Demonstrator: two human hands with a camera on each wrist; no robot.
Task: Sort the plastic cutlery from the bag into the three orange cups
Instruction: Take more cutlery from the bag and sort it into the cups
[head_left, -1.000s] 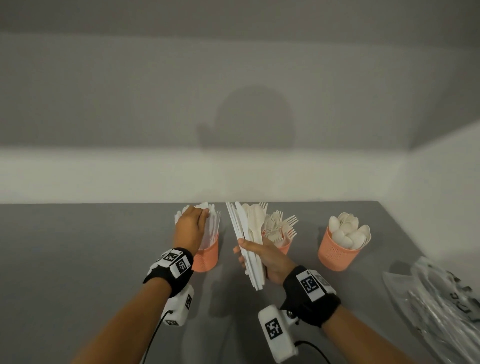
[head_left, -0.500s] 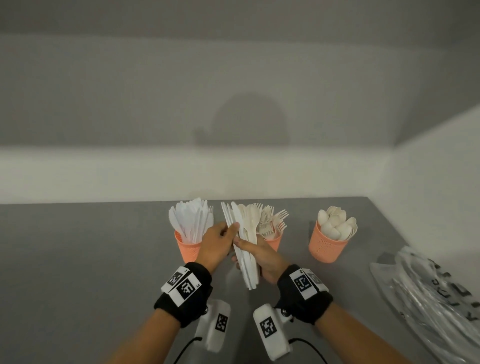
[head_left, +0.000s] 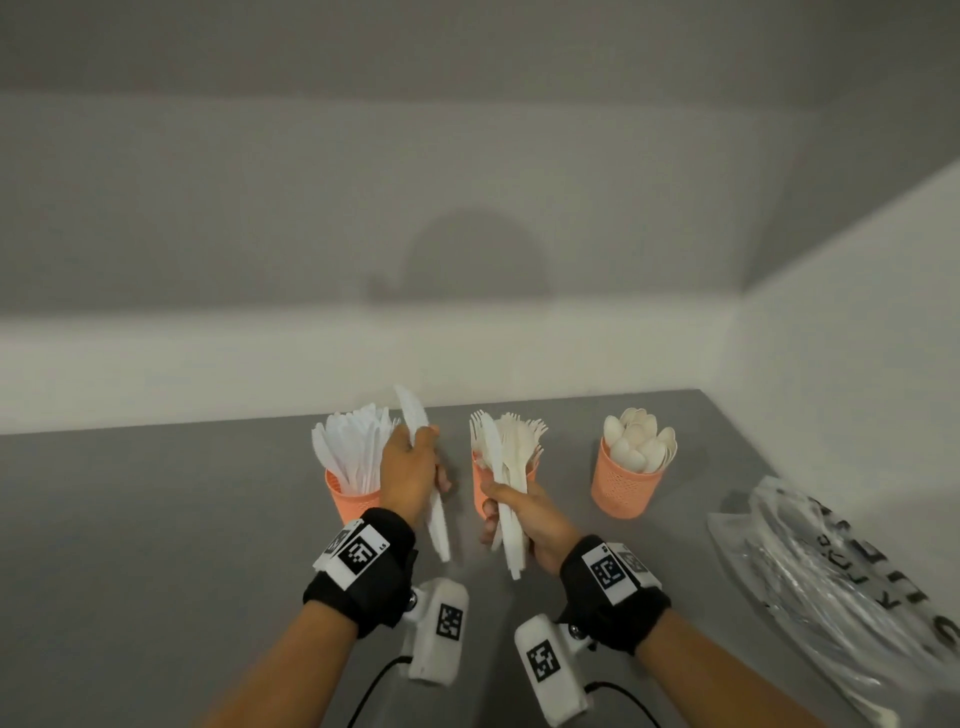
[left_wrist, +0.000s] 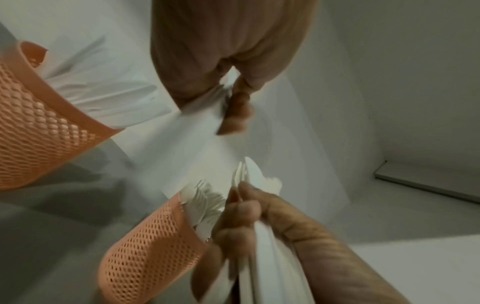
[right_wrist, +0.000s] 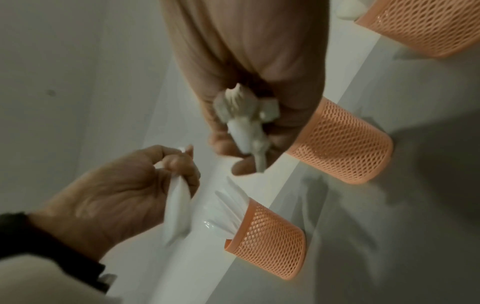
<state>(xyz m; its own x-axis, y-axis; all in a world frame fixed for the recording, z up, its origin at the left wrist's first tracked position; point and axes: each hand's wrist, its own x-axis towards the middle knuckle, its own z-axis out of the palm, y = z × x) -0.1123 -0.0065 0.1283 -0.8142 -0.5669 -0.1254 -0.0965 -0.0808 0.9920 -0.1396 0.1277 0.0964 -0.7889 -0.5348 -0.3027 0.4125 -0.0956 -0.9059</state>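
Observation:
Three orange mesh cups stand in a row on the grey table. The left cup (head_left: 345, 496) holds white knives, the middle cup (head_left: 479, 480) forks, the right cup (head_left: 623, 491) spoons. My left hand (head_left: 423, 457) grips a few white knives (head_left: 413, 415), blades up, just right of the knife cup. My right hand (head_left: 493, 512) grips a mixed cutlery bundle (head_left: 506, 467) in front of the fork cup, partly hiding it. In the right wrist view the bundle's handle ends (right_wrist: 244, 123) stick out of my fist, and the left hand's knives (right_wrist: 176, 205) are blurred.
A clear plastic bag (head_left: 831, 571) with black lettering lies on the table at the right, with more cutlery inside. White walls close the table at the back and right. Bare grey table (head_left: 156, 519) stretches to the left.
My left hand went from the knife cup to the bundle, took a few white knives out of it, and has drawn them away to the left. The right hand's bundle is thinner.

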